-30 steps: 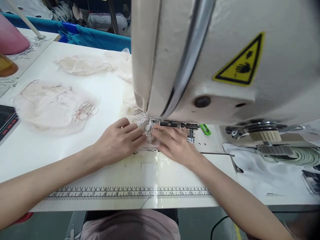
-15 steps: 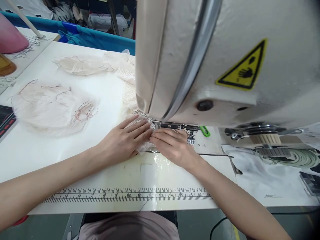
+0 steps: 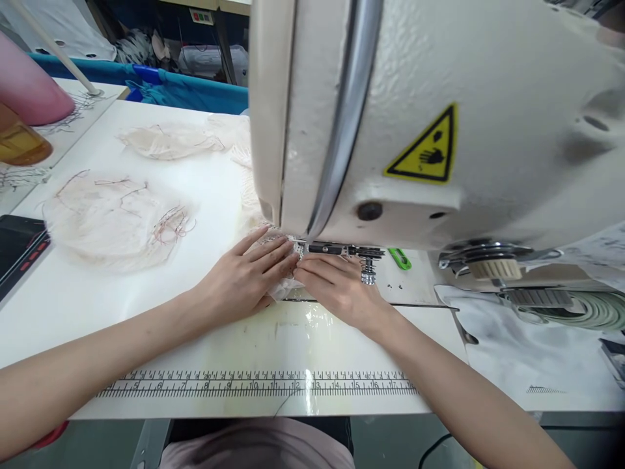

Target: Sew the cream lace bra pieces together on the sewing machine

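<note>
Pale lace fabric [image 3: 286, 286] lies under the front of a sewing machine [image 3: 312, 117], partly covered by my hands. My left hand [image 3: 244, 273] rests flat on the lace, its fingers stretched toward the presser foot area. Close beside it, my right hand [image 3: 339, 286] has its fingers pressed together at the fabric's edge, just below the metal attachment [image 3: 327, 249]; its thumb is hidden. The fingertips of both hands nearly meet. More of the lace [image 3: 248, 195] runs back behind the machine head, which hides the needle.
A sheer piece with loose reddish threads [image 3: 117, 221] lies on the left of the table, beside a black device [image 3: 22, 247]. A pink thread cone [image 3: 34, 85] stands farther back. A green thread snipper [image 3: 400, 258] sits right of my hands. A printed ruler [image 3: 258, 384] follows the front edge.
The camera view has turned slightly, so the machine head appears farther left and the table items farther right. Both hands stay at nearly the same spot on the lace.
</note>
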Demonstrator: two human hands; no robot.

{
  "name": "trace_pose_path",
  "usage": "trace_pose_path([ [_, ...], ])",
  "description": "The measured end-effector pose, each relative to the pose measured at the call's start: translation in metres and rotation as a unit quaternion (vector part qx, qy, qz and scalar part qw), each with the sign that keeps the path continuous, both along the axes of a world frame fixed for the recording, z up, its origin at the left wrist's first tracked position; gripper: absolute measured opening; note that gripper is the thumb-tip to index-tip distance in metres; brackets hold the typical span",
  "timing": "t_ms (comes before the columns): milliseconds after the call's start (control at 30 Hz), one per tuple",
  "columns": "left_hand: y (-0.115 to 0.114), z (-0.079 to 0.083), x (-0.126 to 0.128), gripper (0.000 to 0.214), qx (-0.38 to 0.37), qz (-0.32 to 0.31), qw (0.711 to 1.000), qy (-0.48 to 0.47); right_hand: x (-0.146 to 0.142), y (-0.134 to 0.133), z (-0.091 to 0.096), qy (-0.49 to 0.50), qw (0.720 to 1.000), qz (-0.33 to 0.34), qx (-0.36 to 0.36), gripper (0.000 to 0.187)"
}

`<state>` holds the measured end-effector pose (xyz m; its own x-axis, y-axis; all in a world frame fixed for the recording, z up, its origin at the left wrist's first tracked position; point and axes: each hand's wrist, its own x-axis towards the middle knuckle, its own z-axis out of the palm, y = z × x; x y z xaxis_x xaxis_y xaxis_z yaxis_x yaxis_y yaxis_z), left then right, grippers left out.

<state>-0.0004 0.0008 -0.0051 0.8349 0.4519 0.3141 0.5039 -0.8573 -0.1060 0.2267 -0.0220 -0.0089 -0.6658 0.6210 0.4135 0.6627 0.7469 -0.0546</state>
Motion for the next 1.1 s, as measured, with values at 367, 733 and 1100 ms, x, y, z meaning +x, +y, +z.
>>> trace_pose_path([
  [367, -0.003, -0.001, 0.006, 0.040, -0.007, 0.029, 0.999, -0.012, 0.008, 0.006, -0.004, 0.041, 0.999, 0.015, 0.018, 0.019],
  [733, -0.001, -0.003, 0.001, 0.039, 0.010, -0.016, 0.999, -0.032, 0.004, 0.007, -0.004, 0.027, 0.997, 0.009, 0.065, 0.019],
  [1100, 0.010, -0.007, -0.013, 0.041, -0.007, -0.043, 0.998, -0.038, -0.005, 0.003, -0.005, -0.030, 0.995, 0.012, 0.095, 0.021],
])
